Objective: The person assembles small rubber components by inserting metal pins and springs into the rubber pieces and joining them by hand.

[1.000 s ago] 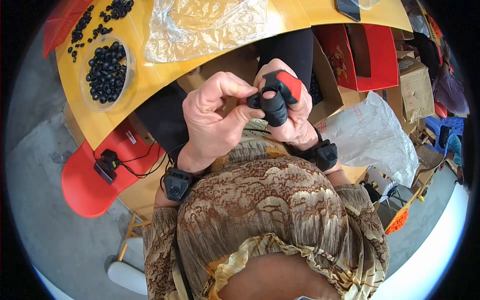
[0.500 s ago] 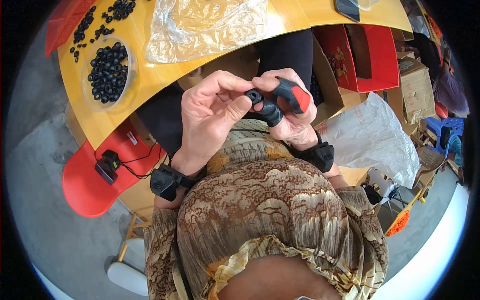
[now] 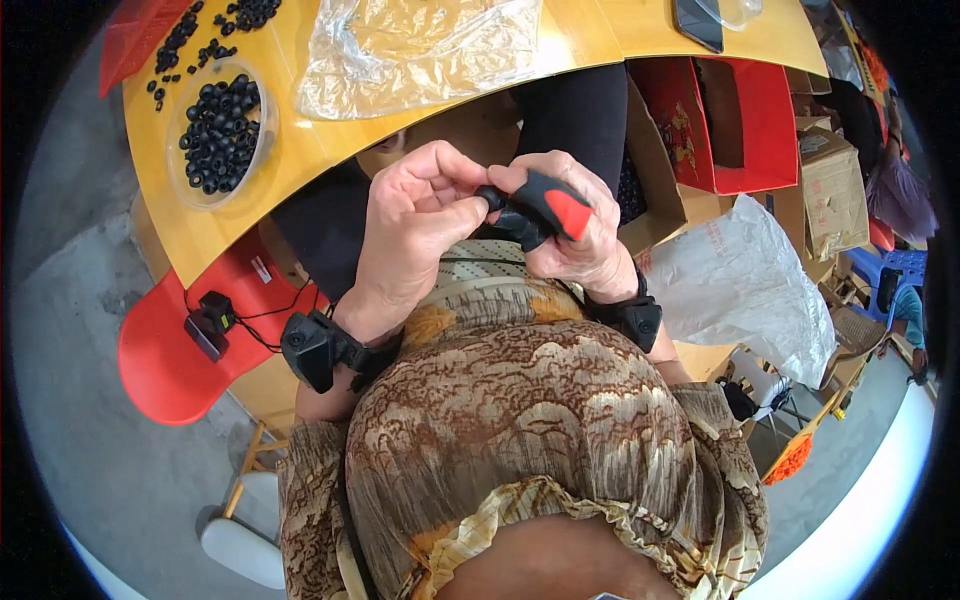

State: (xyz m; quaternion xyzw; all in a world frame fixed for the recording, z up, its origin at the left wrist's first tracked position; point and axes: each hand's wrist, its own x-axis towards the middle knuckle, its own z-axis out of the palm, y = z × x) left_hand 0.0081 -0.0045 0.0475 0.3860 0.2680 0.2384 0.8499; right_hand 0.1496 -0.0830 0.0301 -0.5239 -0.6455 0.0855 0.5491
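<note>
My left hand [image 3: 410, 225] pinches a small black ring-like part [image 3: 490, 197] between thumb and fingertips, in front of my belly. Close against it on the right, my right hand [image 3: 588, 250] is curled, its fingertips meeting the same part. Along the right fingers lies a black piece with a red patch [image 3: 552, 205]; whether it is worn on a finger or held as a tool, I cannot tell. Below it, more black material [image 3: 520, 230] passes by the right thumb side. The far side of the part is hidden by my fingers.
A clear bowl [image 3: 265, 135] of black ring-like parts stands on the yellow table [image 3: 210, 240], loose ones [image 3: 215, 50] behind it. A clear plastic bag [image 3: 400, 70] and a phone [image 3: 698, 22] lie there too. Red chair [image 3: 150, 370] at left; red box [image 3: 765, 120] and white sack [image 3: 740, 280] at right.
Both hands have shifted slightly left. The small black part has turned, so its hole no longer faces up, and the black-and-red piece has tilted and moved left with the right hand.
</note>
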